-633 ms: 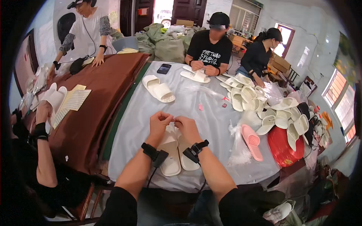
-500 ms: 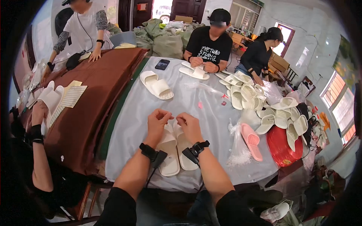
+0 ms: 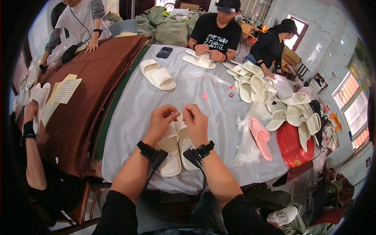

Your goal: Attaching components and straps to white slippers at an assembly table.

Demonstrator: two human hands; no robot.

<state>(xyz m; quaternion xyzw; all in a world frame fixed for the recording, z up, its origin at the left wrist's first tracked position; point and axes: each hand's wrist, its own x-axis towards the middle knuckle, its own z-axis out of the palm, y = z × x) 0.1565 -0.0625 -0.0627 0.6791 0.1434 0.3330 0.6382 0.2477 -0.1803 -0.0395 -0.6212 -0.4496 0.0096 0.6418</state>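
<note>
A pair of white slippers lies side by side on the grey cloth in front of me, the left slipper [image 3: 170, 165] and the right slipper [image 3: 184, 138] close together, toes away from me. Over their far ends my left hand [image 3: 161, 122] is closed in a pinch. Beside it my right hand [image 3: 196, 123] pinches too, its fingertips almost meeting the left ones. Whatever is between the fingers is too small to make out. My hands and wrists cover parts of both slippers.
Beyond my hands lie a single white slipper [image 3: 158, 74] and a phone [image 3: 164, 52]. To the right are clear plastic fasteners [image 3: 249, 150], a pink slipper [image 3: 261, 137], a red spool [image 3: 291, 148] and heaped white slippers [image 3: 256, 88]. A co-worker opposite handles slippers [image 3: 199, 60]; others work at both sides.
My fingertips have come closer together, both hands still pinched above the pair. My view has shifted slightly. At the left, a co-worker's hand and slipper have moved further left.
</note>
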